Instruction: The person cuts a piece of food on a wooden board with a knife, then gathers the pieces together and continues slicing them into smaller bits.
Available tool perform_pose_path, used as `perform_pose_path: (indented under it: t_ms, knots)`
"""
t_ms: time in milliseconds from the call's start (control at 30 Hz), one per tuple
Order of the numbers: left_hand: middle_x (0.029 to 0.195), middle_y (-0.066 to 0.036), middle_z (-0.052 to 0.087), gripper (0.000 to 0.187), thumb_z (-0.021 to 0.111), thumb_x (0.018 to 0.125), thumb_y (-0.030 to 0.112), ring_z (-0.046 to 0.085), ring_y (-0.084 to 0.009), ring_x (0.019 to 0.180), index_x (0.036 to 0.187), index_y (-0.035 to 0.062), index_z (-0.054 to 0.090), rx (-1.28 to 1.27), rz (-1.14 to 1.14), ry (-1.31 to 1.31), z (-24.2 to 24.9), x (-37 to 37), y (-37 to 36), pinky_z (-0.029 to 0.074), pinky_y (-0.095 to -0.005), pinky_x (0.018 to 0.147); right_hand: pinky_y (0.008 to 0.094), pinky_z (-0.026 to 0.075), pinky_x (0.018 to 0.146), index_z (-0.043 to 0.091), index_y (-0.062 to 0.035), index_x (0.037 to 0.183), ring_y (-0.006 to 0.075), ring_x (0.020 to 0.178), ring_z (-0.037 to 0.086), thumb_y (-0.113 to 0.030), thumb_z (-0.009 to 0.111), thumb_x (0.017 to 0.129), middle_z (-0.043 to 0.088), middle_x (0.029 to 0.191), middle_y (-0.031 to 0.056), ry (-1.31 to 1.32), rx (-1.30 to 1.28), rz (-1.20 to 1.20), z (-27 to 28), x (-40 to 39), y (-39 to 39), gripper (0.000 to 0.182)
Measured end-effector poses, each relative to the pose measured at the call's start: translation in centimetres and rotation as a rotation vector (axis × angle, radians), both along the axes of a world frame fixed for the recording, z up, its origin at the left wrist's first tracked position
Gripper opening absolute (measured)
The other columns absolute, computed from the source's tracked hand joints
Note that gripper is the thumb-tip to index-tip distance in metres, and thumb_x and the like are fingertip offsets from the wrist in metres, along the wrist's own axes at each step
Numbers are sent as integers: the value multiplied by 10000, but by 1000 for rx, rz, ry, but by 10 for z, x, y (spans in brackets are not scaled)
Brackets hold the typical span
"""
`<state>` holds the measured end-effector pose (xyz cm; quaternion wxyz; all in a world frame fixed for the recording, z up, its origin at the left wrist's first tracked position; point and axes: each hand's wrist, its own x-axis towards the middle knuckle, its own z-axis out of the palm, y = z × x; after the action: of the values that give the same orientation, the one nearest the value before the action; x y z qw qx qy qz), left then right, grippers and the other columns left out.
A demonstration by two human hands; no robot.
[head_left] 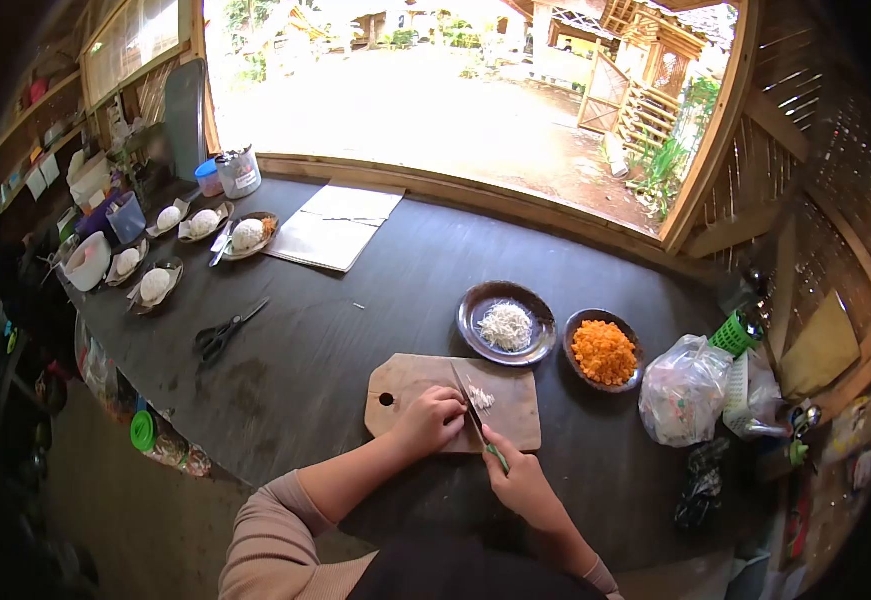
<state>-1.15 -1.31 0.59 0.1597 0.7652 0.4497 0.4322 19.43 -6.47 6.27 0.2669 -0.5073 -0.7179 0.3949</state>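
My right hand [516, 478] is wrapped round the green handle of a knife [473, 415], whose blade lies over the wooden cutting board [406, 385]. Just left of the blade, my left hand [434, 418] rests on the board with its fingers curled together; what they hold, if anything, is hidden. A small pile of chopped white pieces [481, 398] lies right of the blade. Beyond the board is a dark plate [467, 318] with shredded white food [506, 327]. Beside it, a brown bowl [636, 380] holds chopped orange food [605, 352].
Black scissors [218, 338] lie on the dark table [306, 340] at left. Several small plates with white mounds, a tin [239, 174] and papers [341, 228] stand farther back. A plastic bag [686, 390] and a green basket [734, 335] are at right.
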Motion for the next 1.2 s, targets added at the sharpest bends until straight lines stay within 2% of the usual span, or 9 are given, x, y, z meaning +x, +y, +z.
perform_pose_path:
  t_ms: [200,267,367,533,800,967,1200]
  knots:
    - [981,-133,683,117,700,777,73,649,-299,945,866,-3,713,-11,19,15,0,0,0,520,-390,862,366,521,731,562,-81,1323,398,845,687,-140,603,931,644,886,294,14,24,31,0,1,3,400]
    - [979,-133,685,115,700,781,75,651,-299,947,865,-2,715,-5,6,30,0,-1,1,520,-389,864,398,518,657,567,-76,1313,429,734,655,-112,615,917,635,817,286,73,137,45,-11,3,4,401]
    - [974,-132,686,115,700,780,74,652,-295,942,864,-2,716,-40,13,10,1,-1,0,520,-386,865,409,514,648,556,-80,1324,434,719,647,-118,613,917,627,797,288,28,230,94,-11,6,5,413]
    - [961,-128,684,111,692,777,70,654,-293,911,855,-5,715,-22,-2,8,-1,0,0,522,-385,851,424,504,629,540,-92,1341,443,692,634,-125,609,917,613,755,285,-13,139,66,-1,7,-1,430]
    - [960,-129,680,108,685,784,75,645,-302,920,854,-4,711,-17,-9,-2,-5,-2,2,517,-390,850,406,507,628,548,-101,1335,429,696,651,-127,606,916,617,767,288,24,171,51,-7,6,0,424]
    - [976,-132,677,105,682,786,76,642,-304,933,853,-1,708,-3,-4,12,-5,0,1,514,-391,861,372,511,635,564,-104,1319,407,759,680,-133,608,921,621,783,291,15,-3,-6,5,3,0,402]
    - [980,-129,671,125,670,790,90,637,-302,947,862,-6,704,-23,-2,119,3,0,0,514,-394,858,376,515,647,586,-95,1290,421,778,670,-106,604,924,613,792,305,64,94,4,-8,-1,4,367]
